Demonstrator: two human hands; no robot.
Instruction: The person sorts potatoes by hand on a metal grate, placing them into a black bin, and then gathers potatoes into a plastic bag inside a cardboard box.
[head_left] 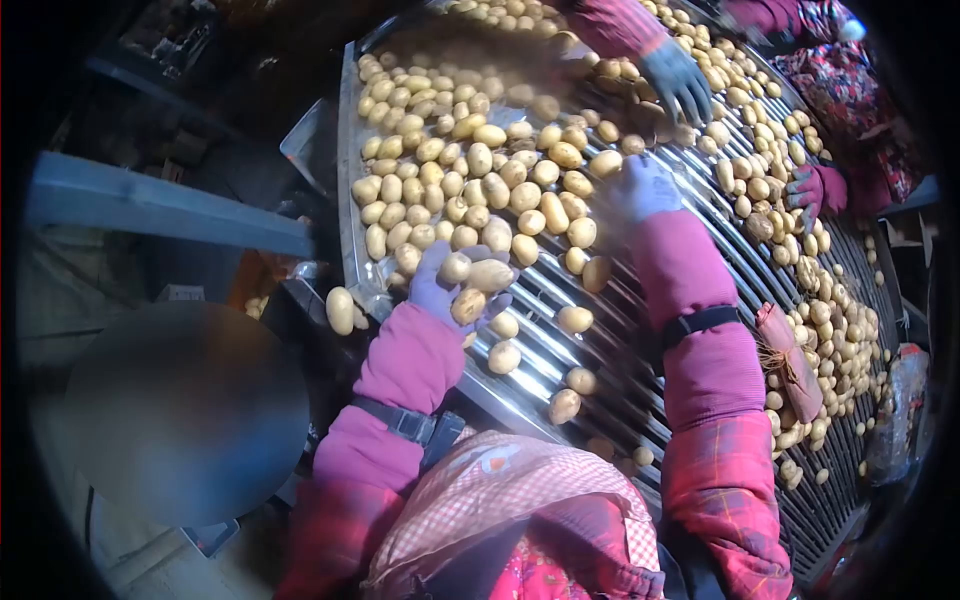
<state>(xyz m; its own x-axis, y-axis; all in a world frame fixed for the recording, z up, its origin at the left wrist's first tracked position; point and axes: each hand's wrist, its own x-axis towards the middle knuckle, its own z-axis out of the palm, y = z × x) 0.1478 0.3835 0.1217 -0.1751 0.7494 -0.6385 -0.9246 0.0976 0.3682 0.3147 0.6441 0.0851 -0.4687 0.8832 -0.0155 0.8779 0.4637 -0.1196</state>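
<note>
Because potatoes [479,158] crowd the left rim [349,150], a spill looks the likeliest trouble

While the roller bed [622,325] fills most of the view, its load lies unevenly: packed thickly at the far left, heaped again at the right, sparse in the near middle. That near middle, between the sleeves [692,270], gives the most open room.

A blue beam [170,205] crosses the space left of the rim, so a wide swing of the left elbow could meet it. The checked apron [500,470] comes close to the near edge, where loose cloth might snag. Among the potatoes at the right lies a pink bundle [790,365], which could block rolling ones.

From the far side a co-worker's gloved hand [676,82] reaches in near the right hand [652,188]; the two might bump if they go for the same potatoes. The right hand is blurred over the roller bed, and I cannot tell whether it grips anything. The left hand [430,284], beside the near end of the left rim, cups several potatoes; being round and bunched, one could roll off. A lone potato [340,311] shows outside that rim, falling or resting, I cannot tell.
</note>
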